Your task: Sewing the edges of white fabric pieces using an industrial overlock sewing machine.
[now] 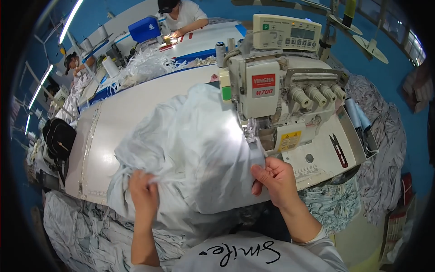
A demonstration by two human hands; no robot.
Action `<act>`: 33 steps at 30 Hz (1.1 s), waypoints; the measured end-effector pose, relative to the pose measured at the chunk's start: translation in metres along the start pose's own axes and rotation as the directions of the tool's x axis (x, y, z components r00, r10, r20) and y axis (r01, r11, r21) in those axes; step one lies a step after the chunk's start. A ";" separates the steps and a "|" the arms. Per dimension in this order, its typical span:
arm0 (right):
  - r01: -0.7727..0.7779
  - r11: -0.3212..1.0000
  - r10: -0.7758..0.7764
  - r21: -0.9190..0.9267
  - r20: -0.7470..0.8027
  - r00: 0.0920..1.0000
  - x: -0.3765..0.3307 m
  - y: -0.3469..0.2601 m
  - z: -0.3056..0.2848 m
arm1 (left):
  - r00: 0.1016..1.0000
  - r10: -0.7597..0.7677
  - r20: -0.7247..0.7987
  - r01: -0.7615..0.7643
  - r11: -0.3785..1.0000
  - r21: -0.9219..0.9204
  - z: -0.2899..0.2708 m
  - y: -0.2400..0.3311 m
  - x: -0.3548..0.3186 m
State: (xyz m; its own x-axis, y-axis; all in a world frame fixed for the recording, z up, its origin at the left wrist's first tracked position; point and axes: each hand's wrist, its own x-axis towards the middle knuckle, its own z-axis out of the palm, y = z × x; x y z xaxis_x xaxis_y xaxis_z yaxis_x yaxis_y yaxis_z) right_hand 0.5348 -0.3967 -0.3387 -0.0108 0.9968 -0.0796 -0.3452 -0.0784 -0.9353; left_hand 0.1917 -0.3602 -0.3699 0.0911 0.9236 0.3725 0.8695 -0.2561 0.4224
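Note:
A large piece of pale grey-white fabric lies bunched over the table, its right edge under the presser foot of a white overlock sewing machine. My left hand is closed on gathered folds at the fabric's left side. Close in front of the needle area, my right hand pinches the fabric's right edge between thumb and fingers. The machine's lamp throws a bright spot on the cloth beside the foot.
Red-handled thread snips lie on the machine's right plate. Heaps of cloth stand to the right, with more below the table at left. A black bag hangs left. Across the table, a person works at another machine.

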 end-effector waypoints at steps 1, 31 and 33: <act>-0.006 1.000 0.006 -0.005 0.010 1.000 0.000 0.000 -0.001 | 0.976 0.012 -0.219 0.010 0.995 0.098 -0.002 -0.006 0.003; -0.015 0.999 0.016 0.028 -0.048 0.999 0.004 0.001 -0.008 | 0.891 0.294 0.346 -0.371 0.910 0.183 -0.017 0.031 0.060; -0.017 1.000 0.017 0.010 -0.027 0.999 0.002 0.002 -0.004 | 0.980 0.088 0.179 -0.067 0.990 -0.121 -0.005 0.028 0.012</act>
State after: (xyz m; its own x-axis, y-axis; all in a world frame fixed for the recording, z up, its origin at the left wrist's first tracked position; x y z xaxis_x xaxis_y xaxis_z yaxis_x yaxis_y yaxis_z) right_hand 0.5379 -0.3952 -0.3420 0.0081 0.9945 -0.1048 -0.3541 -0.0952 -0.9304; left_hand 0.2146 -0.3580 -0.3493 0.2529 0.9335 0.2544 0.7961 -0.3502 0.4936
